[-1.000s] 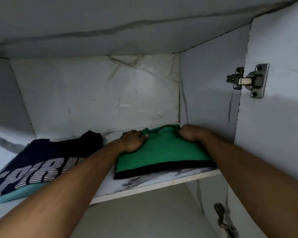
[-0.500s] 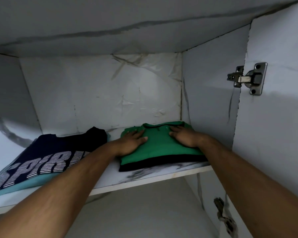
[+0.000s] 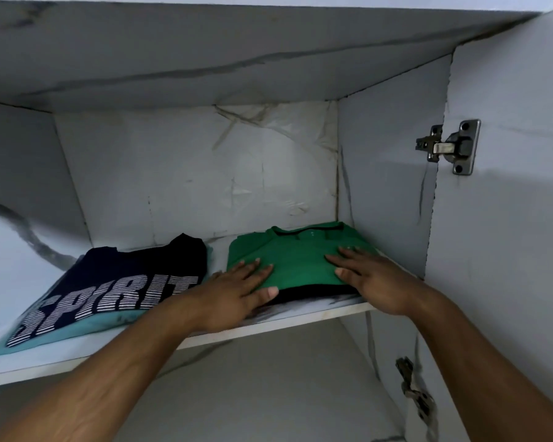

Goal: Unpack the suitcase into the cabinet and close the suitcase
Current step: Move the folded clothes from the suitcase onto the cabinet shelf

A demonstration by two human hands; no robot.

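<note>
A folded green polo shirt (image 3: 300, 253) lies on the cabinet shelf (image 3: 300, 317), at its right end against the side wall, with a black garment edge showing under it. My left hand (image 3: 237, 288) rests flat on the shirt's front left corner, fingers straight. My right hand (image 3: 364, 272) lies flat on its front right part, fingers spread. A folded navy T-shirt (image 3: 118, 282) printed "SPIRIT" sits to the left on a teal garment (image 3: 77, 330). The suitcase is out of view.
The cabinet door (image 3: 508, 218) stands open at the right, with a metal hinge (image 3: 450, 146) at the top and another hinge (image 3: 412, 390) lower down. A second, lower compartment (image 3: 268, 393) opens beneath the shelf. The back wall lining (image 3: 237, 170) is wrinkled.
My hands have gone from gripping the green shirt's far edge to lying flat, and have slid back toward its front edge. The shirt sits deeper on the shelf.
</note>
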